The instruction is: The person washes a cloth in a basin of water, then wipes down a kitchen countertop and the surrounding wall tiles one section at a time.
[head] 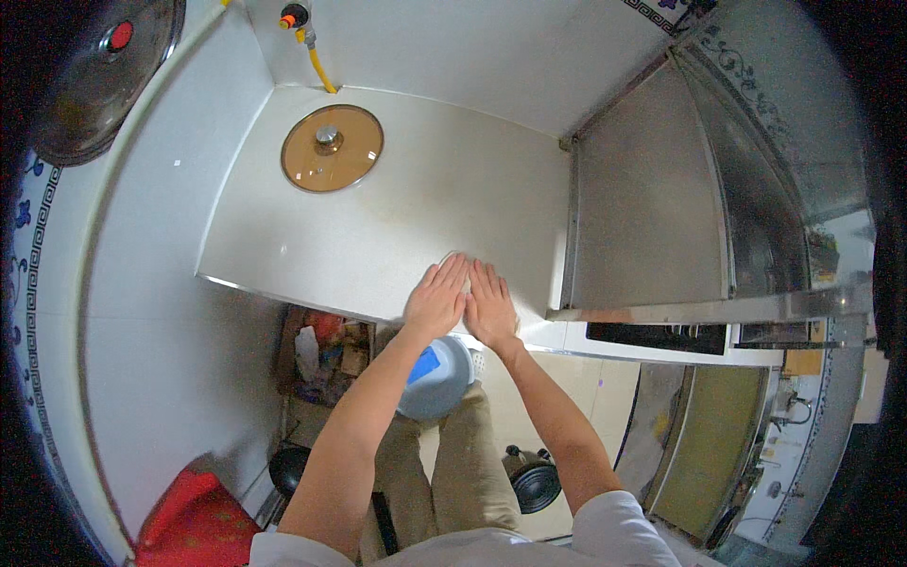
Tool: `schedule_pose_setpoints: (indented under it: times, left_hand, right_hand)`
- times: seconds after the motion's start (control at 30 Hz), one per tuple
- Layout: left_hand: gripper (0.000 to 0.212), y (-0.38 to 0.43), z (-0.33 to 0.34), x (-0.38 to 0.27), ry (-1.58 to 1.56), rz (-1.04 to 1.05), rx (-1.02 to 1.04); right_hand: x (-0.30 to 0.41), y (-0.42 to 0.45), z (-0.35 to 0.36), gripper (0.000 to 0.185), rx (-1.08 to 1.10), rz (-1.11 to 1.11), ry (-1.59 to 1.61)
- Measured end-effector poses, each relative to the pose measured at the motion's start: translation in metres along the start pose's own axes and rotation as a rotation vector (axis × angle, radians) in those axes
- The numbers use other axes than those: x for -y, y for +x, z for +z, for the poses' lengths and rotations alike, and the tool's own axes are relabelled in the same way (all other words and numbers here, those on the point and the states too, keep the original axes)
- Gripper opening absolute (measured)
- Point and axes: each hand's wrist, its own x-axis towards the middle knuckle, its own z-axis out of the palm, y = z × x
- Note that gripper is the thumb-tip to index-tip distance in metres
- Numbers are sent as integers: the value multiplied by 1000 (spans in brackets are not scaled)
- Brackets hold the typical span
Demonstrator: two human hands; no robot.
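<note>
Both hands lie palm down, side by side, near the front edge of a white countertop [397, 220]. Beneath the fingers of my left hand [437, 298] and my right hand [490, 301] is a pale flat thing, probably a cloth; a thin edge of it shows past the fingertips, and the rest is hidden. The thumbs nearly touch. Farther back on the counter, to the left, rests an amber glass pot lid [331, 159] with a metal knob. Below the counter edge, between the forearms, is a light blue basin [446, 383] with a bright blue cloth [424, 365] in it.
A yellow hose [322, 69] with a valve comes down the back wall. A metal panel [645, 191] bounds the counter at the right. Under the counter stands an open box [326, 354] of packages. A red object [198, 517] is at lower left, and a black-lidded pot [535, 487] stands on the floor.
</note>
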Motion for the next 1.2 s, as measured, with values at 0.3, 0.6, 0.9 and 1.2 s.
schedule_pose_setpoints:
  times: [0.3,0.6,0.9,1.2]
  left_hand:
    - [59,-22,-2,6,54,-26,53]
    - [59,18,-10,22,95,-99,46]
    - [59,89,-9,57,221,-159,56]
    - [60,125,-8,90,109,-143,32]
  right_hand:
    - [11,-11,14,60,122,-23,13]
    - [-5,50,0,63,147,-127,-4]
    - [-27,131,1,58,5,-210,-62]
    - [-35,177,7,57,1,-185,-69]
